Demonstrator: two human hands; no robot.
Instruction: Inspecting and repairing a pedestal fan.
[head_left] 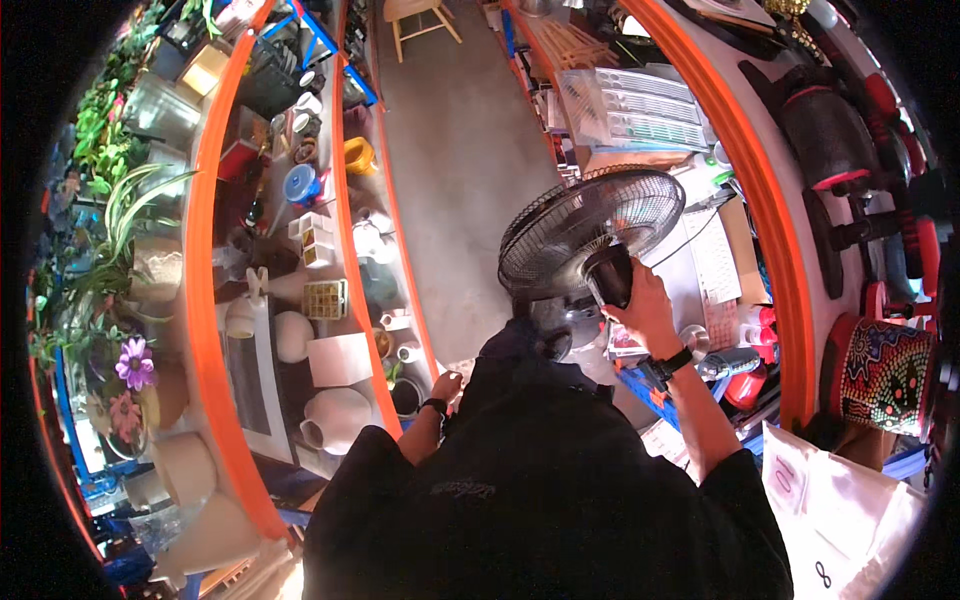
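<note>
My right hand (pixel 645 306) is closed round the dark motor housing (pixel 609 276) behind the head of a black electric fan. The fan's round wire cage (pixel 592 232) tilts upward over the aisle beside the right shelf. Below the cage the fan's lower part is partly hidden by my dark clothing. My left hand (pixel 448 386) hangs low beside the edge of the left shelf, its fingers curled, with nothing visible in them. A dark band circles each of my wrists.
Orange-edged shelves line both sides of the grey floor (pixel 450 190). White vases (pixel 337 420), a white box (pixel 338 360) and a blue-lidded tub (pixel 301 185) fill the left one. Clear plastic trays (pixel 650 108) and a white keyboard (pixel 712 265) lie right. A wooden stool (pixel 420 15) stands ahead.
</note>
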